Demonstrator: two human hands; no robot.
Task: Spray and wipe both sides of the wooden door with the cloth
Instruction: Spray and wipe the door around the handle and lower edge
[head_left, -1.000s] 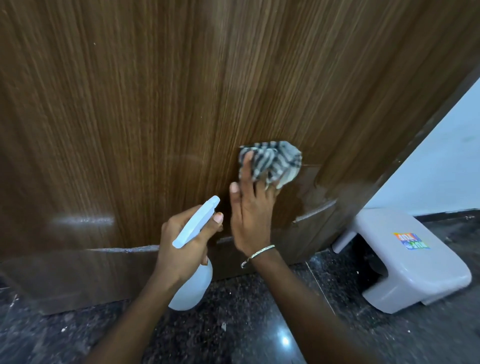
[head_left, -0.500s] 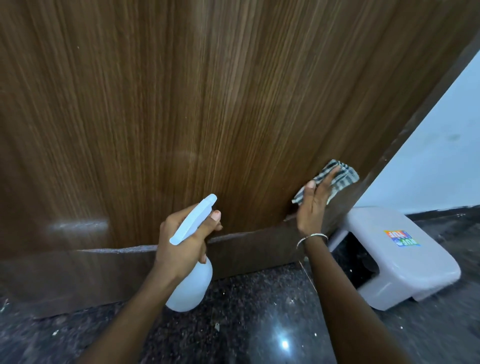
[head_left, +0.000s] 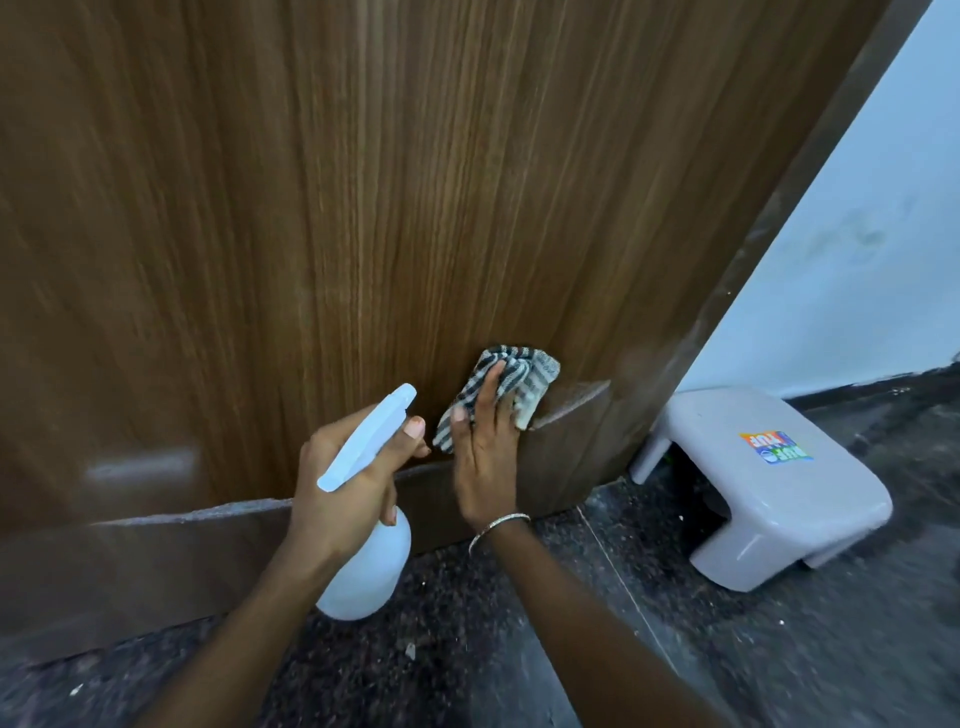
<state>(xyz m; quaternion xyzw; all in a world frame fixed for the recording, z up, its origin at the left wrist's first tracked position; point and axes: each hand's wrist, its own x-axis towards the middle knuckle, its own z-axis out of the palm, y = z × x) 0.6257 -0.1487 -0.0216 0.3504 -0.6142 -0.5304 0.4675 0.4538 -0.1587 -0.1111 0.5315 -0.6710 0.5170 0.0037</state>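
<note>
The right hand (head_left: 485, 457) is pressing a striped cloth (head_left: 524, 379) against the lower part of the wooden door (head_left: 363, 208), near its right edge and just above the darker strip along its bottom edge. Its fingers are lying nearly straight over the bunched cloth rather than curling round it. A thin bracelet (head_left: 498, 525) is sitting on that wrist. The left hand (head_left: 348, 478) is gripping a white spray bottle (head_left: 363, 566) by the neck, fingers wrapped round it, with the nozzle pointing up toward the door just left of the cloth. A grey plastic stool (head_left: 769, 483) is standing on the dark speckled floor (head_left: 519, 649) beside the door's right edge, near the pale wall (head_left: 857, 234).
</note>
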